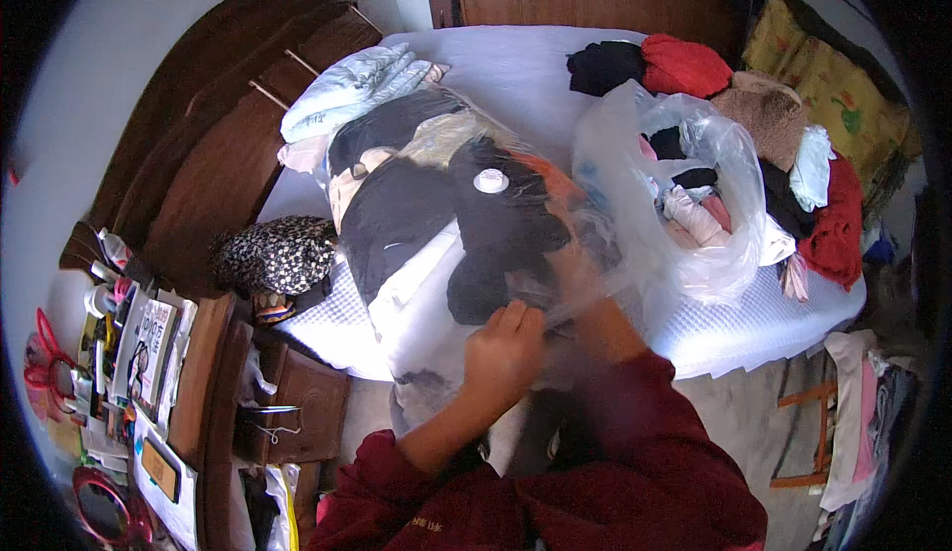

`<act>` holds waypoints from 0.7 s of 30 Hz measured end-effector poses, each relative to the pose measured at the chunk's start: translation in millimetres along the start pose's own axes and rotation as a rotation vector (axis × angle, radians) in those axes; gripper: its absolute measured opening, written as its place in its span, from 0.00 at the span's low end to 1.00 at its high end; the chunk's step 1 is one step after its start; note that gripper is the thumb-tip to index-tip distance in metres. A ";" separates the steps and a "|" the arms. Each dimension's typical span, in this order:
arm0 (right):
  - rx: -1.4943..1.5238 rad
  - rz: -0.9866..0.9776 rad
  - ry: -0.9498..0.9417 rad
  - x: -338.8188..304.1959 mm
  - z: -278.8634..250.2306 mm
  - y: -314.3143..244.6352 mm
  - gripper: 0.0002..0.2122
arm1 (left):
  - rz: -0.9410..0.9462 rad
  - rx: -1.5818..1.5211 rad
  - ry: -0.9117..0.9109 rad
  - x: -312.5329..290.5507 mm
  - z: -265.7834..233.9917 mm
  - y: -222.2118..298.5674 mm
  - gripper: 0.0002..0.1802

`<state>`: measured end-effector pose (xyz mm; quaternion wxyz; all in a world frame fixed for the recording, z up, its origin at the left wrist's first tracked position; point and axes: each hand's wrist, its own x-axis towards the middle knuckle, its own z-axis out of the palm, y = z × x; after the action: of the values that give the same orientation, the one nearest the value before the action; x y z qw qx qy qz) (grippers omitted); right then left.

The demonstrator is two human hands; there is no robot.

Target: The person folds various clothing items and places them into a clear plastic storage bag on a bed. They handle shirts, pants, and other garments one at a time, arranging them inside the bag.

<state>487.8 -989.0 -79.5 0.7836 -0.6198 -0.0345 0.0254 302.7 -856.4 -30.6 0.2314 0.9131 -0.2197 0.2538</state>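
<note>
At six o'clock, closest to the body, two maroon sleeves [635, 442] come up from the lower edge. The left hand [506, 353], just ahead of them, has its fingers curled closed on the near edge of a large, clear plastic bag [451, 283]. The right hand [585, 283], toward five o'clock, is blurred behind the plastic film, so I cannot tell how far its fingers are open or what they hold.

The bag lies across the middle of a white-covered bed [535, 55], filled with flattened black, white, cream and orange garments. A round white disc [491, 181] sits on it toward twelve o'clock.

At eight o'clock stands a brown wooden desk [213, 372] with books on top. A black-and-white speckled cloth [278, 253] rests at nine. Between two and three, a second, whitish translucent plastic bag [620, 154] gapes open around mixed clothing; past it, a brown fleecy bundle [764, 115] lies at two.

Farther off, a folded pale-blue textile [352, 85] lies at eleven, and a red garment [684, 65] between one and two.
</note>
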 end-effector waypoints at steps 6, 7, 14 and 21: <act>-0.332 -0.180 -0.033 -53.3 4.3 17.9 0.43 | 0.279 -0.461 0.213 -49.5 29.0 31.7 0.18; -0.449 -0.244 -0.025 -55.8 8.1 16.5 0.44 | 0.186 -0.462 0.148 -57.8 46.8 23.9 0.20; -0.697 -0.328 -0.075 -63.5 -25.1 -6.2 0.46 | -0.353 0.051 0.484 13.9 90.4 -42.5 0.37; 0.411 -0.015 -0.587 -136.2 -33.4 -27.6 0.28 | -0.508 -0.349 0.432 92.9 129.9 -83.2 0.47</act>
<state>354.9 -1038.9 -63.4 0.8488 -0.4151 -0.2569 0.2029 464.8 -885.9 -103.2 0.4800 0.8107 0.0280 0.3340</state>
